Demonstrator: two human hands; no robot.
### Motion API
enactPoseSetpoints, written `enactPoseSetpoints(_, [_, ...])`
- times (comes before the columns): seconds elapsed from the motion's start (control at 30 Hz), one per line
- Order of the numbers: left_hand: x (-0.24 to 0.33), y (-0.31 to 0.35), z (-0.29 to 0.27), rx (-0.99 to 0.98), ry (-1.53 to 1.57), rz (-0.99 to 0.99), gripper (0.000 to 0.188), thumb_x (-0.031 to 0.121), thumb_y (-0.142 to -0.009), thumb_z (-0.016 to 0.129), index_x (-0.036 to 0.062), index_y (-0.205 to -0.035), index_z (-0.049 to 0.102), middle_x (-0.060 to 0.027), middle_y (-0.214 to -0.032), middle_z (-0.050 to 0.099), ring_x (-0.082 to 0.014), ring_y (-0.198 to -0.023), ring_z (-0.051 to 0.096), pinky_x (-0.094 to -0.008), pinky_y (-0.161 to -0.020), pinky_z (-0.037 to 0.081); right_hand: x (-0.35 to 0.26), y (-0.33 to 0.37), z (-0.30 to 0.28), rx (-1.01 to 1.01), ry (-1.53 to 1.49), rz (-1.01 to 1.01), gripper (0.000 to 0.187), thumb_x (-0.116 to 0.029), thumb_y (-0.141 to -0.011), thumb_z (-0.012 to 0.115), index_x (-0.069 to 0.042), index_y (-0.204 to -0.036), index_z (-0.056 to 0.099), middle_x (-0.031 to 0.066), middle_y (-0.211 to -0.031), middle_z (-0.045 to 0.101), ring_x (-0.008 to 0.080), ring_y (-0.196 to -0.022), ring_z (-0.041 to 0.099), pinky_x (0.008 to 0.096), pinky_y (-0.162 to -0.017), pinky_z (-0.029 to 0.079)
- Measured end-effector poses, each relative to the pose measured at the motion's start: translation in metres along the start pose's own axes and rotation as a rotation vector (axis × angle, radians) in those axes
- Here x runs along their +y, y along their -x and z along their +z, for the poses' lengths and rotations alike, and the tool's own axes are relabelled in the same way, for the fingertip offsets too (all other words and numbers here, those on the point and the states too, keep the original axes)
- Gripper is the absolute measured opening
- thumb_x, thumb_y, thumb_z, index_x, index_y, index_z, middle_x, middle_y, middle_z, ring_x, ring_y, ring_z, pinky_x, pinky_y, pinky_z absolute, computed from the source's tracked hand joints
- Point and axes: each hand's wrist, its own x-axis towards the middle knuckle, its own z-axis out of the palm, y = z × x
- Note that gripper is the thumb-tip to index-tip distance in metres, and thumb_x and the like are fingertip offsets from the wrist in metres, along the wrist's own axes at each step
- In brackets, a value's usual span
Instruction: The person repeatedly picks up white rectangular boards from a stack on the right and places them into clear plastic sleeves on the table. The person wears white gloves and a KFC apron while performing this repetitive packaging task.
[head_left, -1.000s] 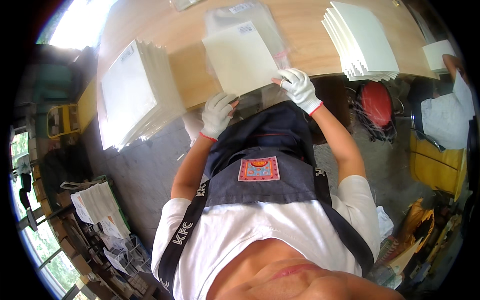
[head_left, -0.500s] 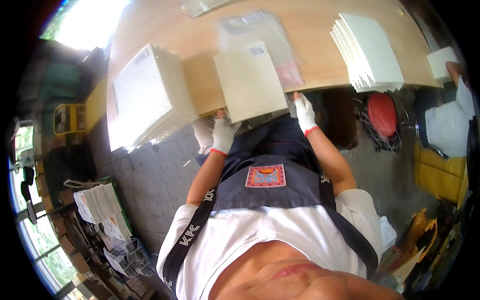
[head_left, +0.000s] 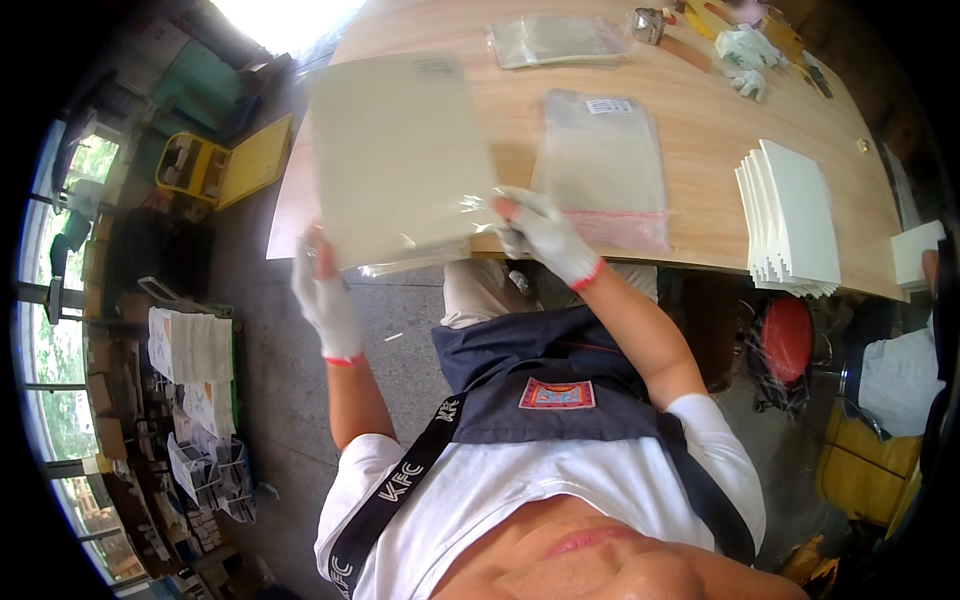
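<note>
A flat cream-coloured package (head_left: 395,155) in clear plastic, a small label near its far edge, is held over the left part of the table. It is slightly smeared by motion. At its near left corner is my left hand (head_left: 326,300), in a white knit glove with bare thumb tip, closed on the edge. My right hand (head_left: 548,238), gloved likewise, grips the near right corner. Beneath the package a stack of similar wrapped packages (head_left: 425,262) is mostly hidden. Right of it lies a pile of clear plastic bags (head_left: 600,165) with a pink strip along the near edge.
A fanned stack of white sheets or boards (head_left: 800,215) stands at the table's right. More clear bags (head_left: 558,42) lie at the far side, near a roll of tape (head_left: 648,25) and crumpled gloves (head_left: 748,60). At the far right another person's arm (head_left: 932,270) shows beside a white box (head_left: 917,250).
Both hands have carried the package left and away from the table's near edge, from before the plastic bags to above the left stack. The whole view has also shifted.
</note>
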Motion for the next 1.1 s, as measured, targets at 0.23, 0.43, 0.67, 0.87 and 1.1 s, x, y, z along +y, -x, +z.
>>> enactPoseSetpoints(0.23, [-0.078,-0.017,-0.039,0.069,0.136,-0.353,0.053,0.006,-0.080,0.044,0.0036,-0.132,0.042,-0.0102,-0.110,0.059,-0.0113,-0.078,0.055,-0.0226,-0.063,0.044,0.013,-0.031,0.021,-0.008,0.296,0.122,0.033,-0.033,-0.090,0.053,-0.005,-0.074,0.056,-0.0001,-0.060,0.054,0.0076,-0.049,0.050,0.0219,-0.044,0.039])
enactPoseSetpoints(0.43, [-0.221,0.076,-0.049,0.421,0.108,-0.535,0.036,0.014,-0.091,0.045,0.0000,-0.125,0.046,-0.0119,-0.114,0.055,-0.0196,-0.104,0.052,-0.0297,-0.083,0.044,0.027,0.070,-0.105,0.295,0.077,-0.185,0.031,-0.033,-0.093,0.049,-0.004,-0.089,0.059,0.0030,-0.066,0.059,0.0104,-0.055,0.056,0.0229,-0.050,0.046])
enactPoseSetpoints(0.67, [-0.204,0.160,0.051,-0.285,-0.003,-0.191,0.020,0.004,-0.087,0.050,-0.0008,-0.103,0.060,-0.0131,-0.106,0.061,-0.0233,-0.099,0.055,-0.0358,-0.089,0.042,-0.052,0.241,-0.237,1.421,-0.025,-0.401,0.021,-0.026,-0.086,0.052,-0.007,-0.092,0.057,0.0069,-0.067,0.060,0.0174,-0.046,0.056,0.0291,-0.040,0.046])
enactPoseSetpoints(0.87, [-0.123,0.106,0.151,-0.761,-0.179,0.505,0.019,0.001,-0.072,0.058,0.0053,-0.089,0.064,-0.0118,-0.089,0.061,-0.0308,-0.088,0.057,-0.0378,-0.079,0.045,-0.103,0.280,-0.268,1.324,-0.005,-0.239,0.021,-0.028,-0.090,0.051,-0.007,-0.093,0.055,0.0059,-0.065,0.057,0.0123,-0.043,0.050,0.0232,-0.035,0.040])
enactPoseSetpoints(1.1, [-0.122,0.058,0.237,-0.750,-0.495,0.798,0.029,0.017,-0.073,0.062,0.0114,-0.101,0.059,-0.0084,-0.103,0.056,-0.0277,-0.100,0.050,-0.0421,-0.088,0.039,-0.098,0.292,-0.285,1.308,-0.097,-0.240,0.009,-0.019,-0.086,0.059,-0.010,-0.085,0.058,-0.0008,-0.061,0.052,0.0070,-0.042,0.043,0.0190,-0.034,0.032])
